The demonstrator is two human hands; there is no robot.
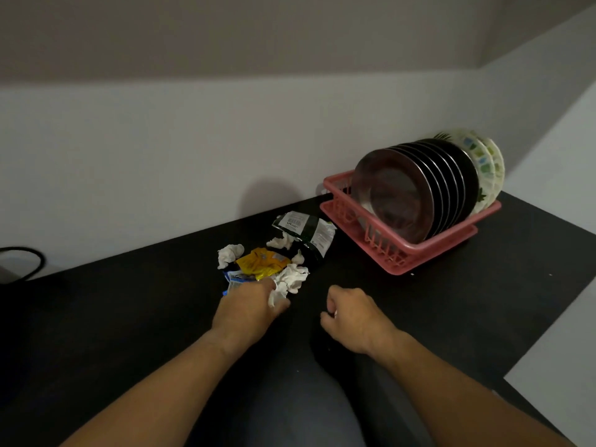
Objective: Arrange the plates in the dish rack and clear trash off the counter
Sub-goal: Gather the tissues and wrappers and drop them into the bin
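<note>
Both forearms reach forward; the left hand point(248, 309) grips a tissue point(290, 280) (crumpled, white), the right hand point(351, 317) curls into a fist.

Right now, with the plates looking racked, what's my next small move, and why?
Probably lift the white tissue that the left hand pinches clear of the pile. The plates already stand in the pink rack, while wrappers lie loose on the counter.
</note>
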